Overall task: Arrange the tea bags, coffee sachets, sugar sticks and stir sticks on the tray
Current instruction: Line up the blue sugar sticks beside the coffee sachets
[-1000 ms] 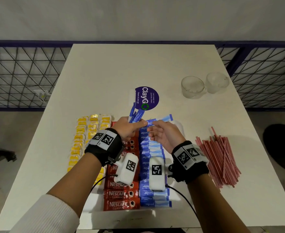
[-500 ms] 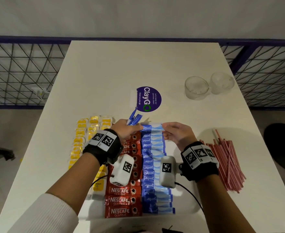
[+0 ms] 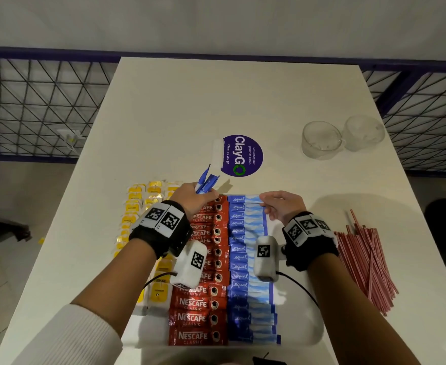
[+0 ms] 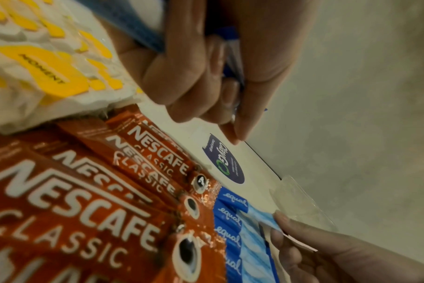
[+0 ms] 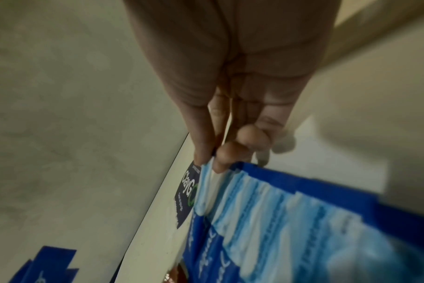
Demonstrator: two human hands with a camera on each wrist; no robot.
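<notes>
A white tray (image 3: 301, 335) near the table's front edge holds a column of yellow tea bags (image 3: 135, 206), one of red coffee sachets (image 3: 198, 304) and one of blue sugar sticks (image 3: 245, 259). My left hand (image 3: 193, 197) hovers over the far end of the coffee column and grips a small bundle of blue sugar sticks (image 3: 206, 180) that point away from me; its fingers (image 4: 182, 76) curl round them. My right hand (image 3: 280, 204) pinches the right end of the farthest sugar stick (image 3: 243, 198), which lies flat at the head of the blue column. Thumb and forefinger (image 5: 223, 157) close on its pale end (image 5: 206, 181).
A heap of red stir sticks (image 3: 364, 262) lies on the table right of the tray. Two empty glass cups (image 3: 320, 139) stand at the far right. A purple round sticker (image 3: 243, 155) sits just beyond the tray. Metal mesh railings flank the table.
My right hand carried one sugar stick down from the left hand's bundle and laid it across the far end of the blue column, sliding rightward. The left hand stayed put.
</notes>
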